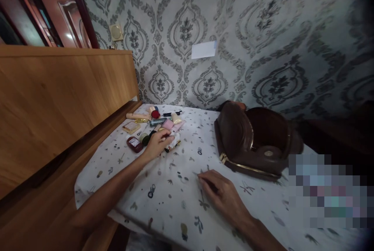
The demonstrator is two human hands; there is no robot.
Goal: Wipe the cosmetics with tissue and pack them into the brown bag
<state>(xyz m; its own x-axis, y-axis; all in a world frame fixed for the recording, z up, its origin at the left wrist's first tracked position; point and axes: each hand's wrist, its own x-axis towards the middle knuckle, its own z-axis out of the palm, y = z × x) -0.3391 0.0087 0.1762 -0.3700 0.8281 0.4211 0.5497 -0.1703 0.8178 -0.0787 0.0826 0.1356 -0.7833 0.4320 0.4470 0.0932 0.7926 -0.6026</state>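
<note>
My left hand point(159, 143) reaches into a group of small cosmetics, its thumb and fingers closed at a white crumpled item point(176, 139). A black and gold tube point(174, 147) lies just under that item. Close beside the hand are a dark red bottle point(134, 144), a small round jar point(144, 138) and a pink packet point(168, 124). My right hand point(219, 189) rests low over the patterned sheet point(175, 212), fingers curled together with nothing visible in them. To its right stands a brown bag point(233, 134), unzipped, its lid folded back.
Further back lie a square compact point(131, 127), a peach tube point(137, 116), a red puff-like item point(156, 114) and a black pen-like stick point(172, 114). A wooden board point(67, 87) borders the left side. Patterned wallpaper point(187, 21) covers the wall behind. A pixelated patch hides the right edge.
</note>
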